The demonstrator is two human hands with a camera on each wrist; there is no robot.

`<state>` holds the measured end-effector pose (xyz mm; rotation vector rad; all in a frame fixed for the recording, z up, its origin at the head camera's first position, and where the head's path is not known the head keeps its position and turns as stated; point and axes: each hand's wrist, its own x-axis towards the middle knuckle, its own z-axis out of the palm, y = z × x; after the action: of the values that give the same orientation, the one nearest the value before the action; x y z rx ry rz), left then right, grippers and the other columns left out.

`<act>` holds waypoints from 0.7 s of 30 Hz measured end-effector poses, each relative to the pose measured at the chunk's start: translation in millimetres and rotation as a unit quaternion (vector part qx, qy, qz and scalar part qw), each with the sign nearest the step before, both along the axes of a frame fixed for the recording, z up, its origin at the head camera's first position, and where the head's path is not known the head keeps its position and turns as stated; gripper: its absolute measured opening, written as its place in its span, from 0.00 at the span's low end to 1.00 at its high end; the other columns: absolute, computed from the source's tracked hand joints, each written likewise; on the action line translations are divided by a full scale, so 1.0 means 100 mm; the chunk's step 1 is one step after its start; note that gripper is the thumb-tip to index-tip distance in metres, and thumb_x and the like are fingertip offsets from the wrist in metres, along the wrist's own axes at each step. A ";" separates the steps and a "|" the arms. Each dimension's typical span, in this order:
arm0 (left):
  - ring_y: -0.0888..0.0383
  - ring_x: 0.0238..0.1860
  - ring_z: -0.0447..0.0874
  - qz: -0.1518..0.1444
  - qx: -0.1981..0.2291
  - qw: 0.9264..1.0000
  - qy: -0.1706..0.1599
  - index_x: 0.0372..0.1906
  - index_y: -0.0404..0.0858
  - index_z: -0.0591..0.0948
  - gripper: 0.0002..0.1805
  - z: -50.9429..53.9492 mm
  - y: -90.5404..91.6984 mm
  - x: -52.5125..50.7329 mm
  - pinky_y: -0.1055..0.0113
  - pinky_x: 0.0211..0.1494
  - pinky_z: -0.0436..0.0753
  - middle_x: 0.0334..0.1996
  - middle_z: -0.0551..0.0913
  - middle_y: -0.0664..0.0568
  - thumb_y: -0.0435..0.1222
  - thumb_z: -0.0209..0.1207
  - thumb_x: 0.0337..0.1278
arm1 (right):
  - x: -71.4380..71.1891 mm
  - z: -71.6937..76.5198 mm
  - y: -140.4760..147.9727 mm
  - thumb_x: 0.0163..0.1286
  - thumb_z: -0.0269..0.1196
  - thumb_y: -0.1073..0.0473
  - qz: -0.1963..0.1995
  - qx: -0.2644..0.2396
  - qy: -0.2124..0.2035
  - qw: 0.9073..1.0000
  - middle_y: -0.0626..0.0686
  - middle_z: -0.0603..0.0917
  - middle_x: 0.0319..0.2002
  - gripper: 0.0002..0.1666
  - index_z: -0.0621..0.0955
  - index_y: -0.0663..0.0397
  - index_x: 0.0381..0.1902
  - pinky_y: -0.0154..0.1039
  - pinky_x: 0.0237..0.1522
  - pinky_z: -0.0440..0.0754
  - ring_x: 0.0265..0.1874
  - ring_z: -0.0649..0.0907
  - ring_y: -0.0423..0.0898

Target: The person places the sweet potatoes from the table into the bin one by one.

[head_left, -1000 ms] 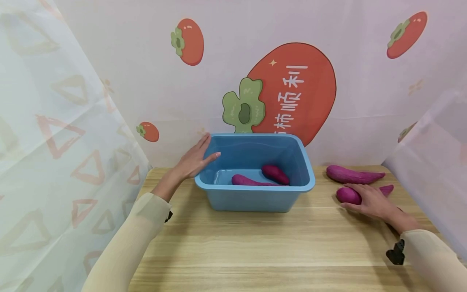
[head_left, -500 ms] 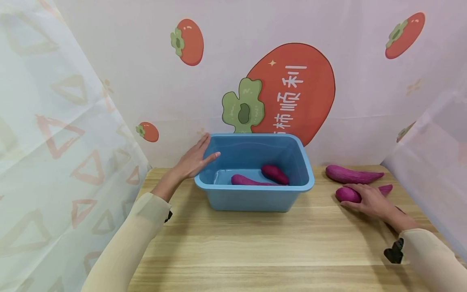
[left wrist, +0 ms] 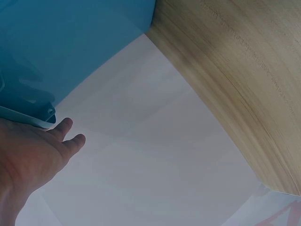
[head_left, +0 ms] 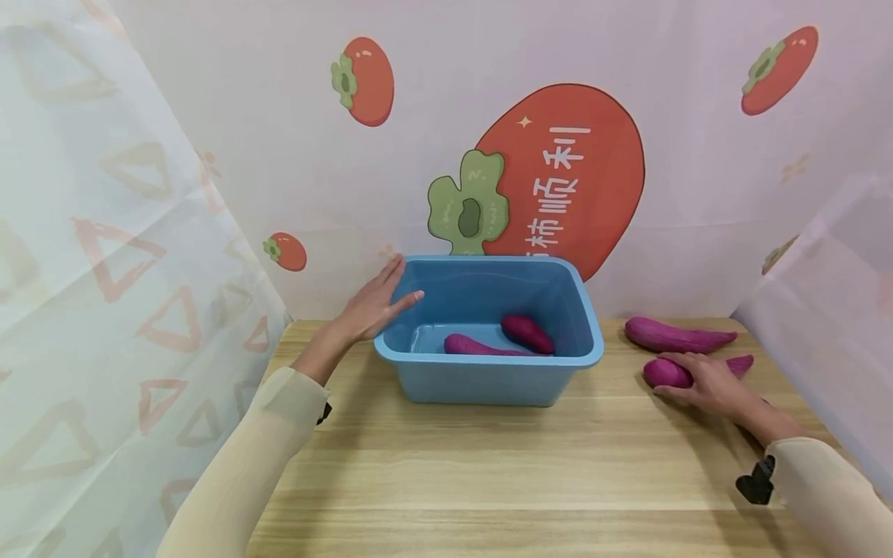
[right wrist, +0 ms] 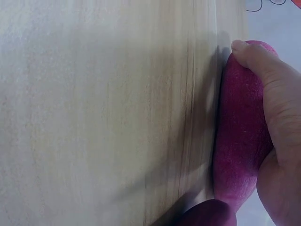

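A blue plastic bin stands on the table, with two purple sweet potatoes inside, one to the left and one to the right. My left hand rests on its left rim, fingers extended and thumb over the inside; the left wrist view shows the hand against the rim. At the right, my right hand lies over a purple sweet potato on the table. In the right wrist view the hand grips this sweet potato, thumb near its thick end.
Another sweet potato lies just behind the right hand. The end of a purple one shows at the bottom of the right wrist view. Printed cloth hangs behind the wooden table and along both sides.
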<state>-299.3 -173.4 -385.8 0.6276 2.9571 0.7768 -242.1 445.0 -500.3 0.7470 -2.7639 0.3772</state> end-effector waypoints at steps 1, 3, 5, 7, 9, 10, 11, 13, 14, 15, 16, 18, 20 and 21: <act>0.45 0.87 0.37 -0.001 0.000 1.000 0.000 0.87 0.37 0.40 0.56 0.00 0.00 0.00 0.42 0.86 0.48 0.88 0.36 0.47 0.72 0.37 0.74 | 0.00 0.01 0.00 0.54 0.83 0.49 0.000 0.000 0.000 1.000 0.68 0.89 0.47 0.37 0.85 0.66 0.56 0.59 0.39 0.84 0.40 0.89 0.63; 0.45 0.87 0.37 0.000 0.003 1.000 -0.002 0.87 0.37 0.41 0.56 0.00 0.01 0.01 0.42 0.86 0.48 0.88 0.36 0.48 0.72 0.38 0.74 | 0.01 0.02 -0.01 0.54 0.83 0.50 0.001 -0.002 0.001 1.000 0.68 0.89 0.47 0.37 0.85 0.66 0.56 0.59 0.39 0.84 0.41 0.89 0.64; 0.45 0.87 0.37 0.000 0.004 1.000 -0.002 0.87 0.37 0.41 0.56 0.00 0.01 0.01 0.42 0.86 0.48 0.88 0.36 0.47 0.72 0.38 0.74 | 0.02 0.04 -0.03 0.54 0.83 0.51 0.003 -0.005 0.001 1.000 0.69 0.88 0.48 0.37 0.84 0.66 0.56 0.61 0.40 0.84 0.42 0.89 0.65; 0.45 0.87 0.37 0.001 0.003 1.000 -0.003 0.87 0.37 0.40 0.56 -0.01 0.00 0.00 0.41 0.86 0.48 0.88 0.36 0.47 0.72 0.38 0.73 | 0.02 0.07 -0.04 0.55 0.83 0.51 0.003 -0.005 -0.003 1.000 0.70 0.88 0.48 0.37 0.84 0.66 0.56 0.61 0.40 0.84 0.43 0.88 0.66; 0.46 0.87 0.36 0.001 0.001 1.000 -0.003 0.87 0.38 0.40 0.56 -0.01 0.00 0.00 0.42 0.86 0.48 0.88 0.36 0.48 0.72 0.38 0.74 | 0.03 0.09 -0.05 0.56 0.83 0.51 -0.001 -0.004 -0.016 1.000 0.71 0.88 0.49 0.36 0.84 0.66 0.57 0.62 0.42 0.84 0.44 0.88 0.67; 0.46 0.87 0.36 0.001 0.000 1.000 -0.003 0.87 0.38 0.40 0.55 -0.01 0.01 0.00 0.43 0.86 0.48 0.88 0.36 0.48 0.72 0.38 0.74 | 0.03 0.11 -0.05 0.57 0.82 0.51 -0.004 -0.003 -0.024 1.000 0.71 0.87 0.50 0.36 0.84 0.66 0.58 0.63 0.43 0.85 0.45 0.88 0.67; 0.46 0.87 0.36 0.001 -0.002 1.000 -0.003 0.87 0.38 0.40 0.55 -0.01 0.01 0.00 0.43 0.86 0.48 0.88 0.36 0.48 0.71 0.38 0.74 | 0.03 0.12 -0.05 0.57 0.82 0.51 -0.006 -0.001 -0.030 1.000 0.71 0.87 0.51 0.36 0.84 0.66 0.58 0.63 0.44 0.85 0.45 0.88 0.67; 0.46 0.87 0.36 0.000 -0.002 1.000 -0.002 0.87 0.37 0.40 0.54 -0.01 0.01 0.00 0.43 0.86 0.48 0.88 0.36 0.47 0.70 0.39 0.75 | 0.03 0.14 -0.05 0.58 0.82 0.50 -0.008 0.002 -0.037 0.999 0.70 0.88 0.52 0.36 0.84 0.65 0.58 0.63 0.45 0.85 0.46 0.89 0.65; 0.46 0.87 0.36 -0.001 -0.003 1.000 -0.001 0.87 0.37 0.40 0.54 0.00 0.01 0.00 0.43 0.86 0.48 0.88 0.36 0.47 0.70 0.39 0.75 | 0.04 0.16 -0.05 0.58 0.82 0.50 -0.010 0.003 -0.041 0.999 0.69 0.88 0.52 0.36 0.84 0.65 0.59 0.62 0.45 0.85 0.46 0.89 0.64; 0.45 0.87 0.37 0.000 -0.003 1.000 0.000 0.87 0.37 0.40 0.54 0.00 0.01 0.01 0.43 0.86 0.48 0.88 0.36 0.46 0.69 0.39 0.76 | 0.04 0.17 -0.06 0.58 0.82 0.50 -0.009 0.004 -0.040 0.999 0.69 0.88 0.52 0.36 0.84 0.65 0.59 0.61 0.45 0.85 0.45 0.89 0.63; 0.45 0.87 0.37 0.000 -0.004 1.000 0.000 0.86 0.36 0.40 0.54 0.00 0.01 0.01 0.42 0.86 0.48 0.88 0.36 0.46 0.69 0.39 0.76 | 0.05 0.19 -0.06 0.58 0.82 0.50 -0.008 0.005 -0.036 0.999 0.68 0.88 0.52 0.36 0.84 0.65 0.58 0.59 0.44 0.85 0.45 0.89 0.62; 0.44 0.87 0.37 0.000 -0.004 1.000 0.002 0.86 0.36 0.41 0.54 0.00 0.01 0.01 0.41 0.85 0.49 0.88 0.37 0.46 0.69 0.39 0.75 | 0.06 0.23 -0.07 0.57 0.82 0.50 -0.006 0.007 -0.028 1.000 0.67 0.89 0.51 0.36 0.85 0.65 0.58 0.56 0.42 0.85 0.45 0.89 0.61; 0.44 0.87 0.37 0.002 -0.005 1.000 0.003 0.86 0.36 0.40 0.55 0.00 0.02 0.00 0.42 0.85 0.48 0.88 0.36 0.46 0.70 0.38 0.75 | 0.07 0.27 -0.08 0.57 0.83 0.51 -0.005 0.007 -0.023 1.000 0.68 0.88 0.51 0.36 0.84 0.65 0.58 0.54 0.41 0.85 0.44 0.89 0.61; 0.44 0.87 0.37 0.002 -0.004 1.000 0.002 0.87 0.36 0.40 0.55 0.00 0.01 0.00 0.41 0.85 0.48 0.88 0.36 0.46 0.71 0.38 0.75 | 0.07 0.29 -0.09 0.57 0.83 0.51 -0.003 0.008 -0.019 1.000 0.68 0.88 0.51 0.36 0.84 0.65 0.58 0.53 0.40 0.85 0.44 0.89 0.61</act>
<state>-298.9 -172.0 -386.0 0.6240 2.9650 0.7634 -234.9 436.1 -471.0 0.7423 -2.8065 0.3730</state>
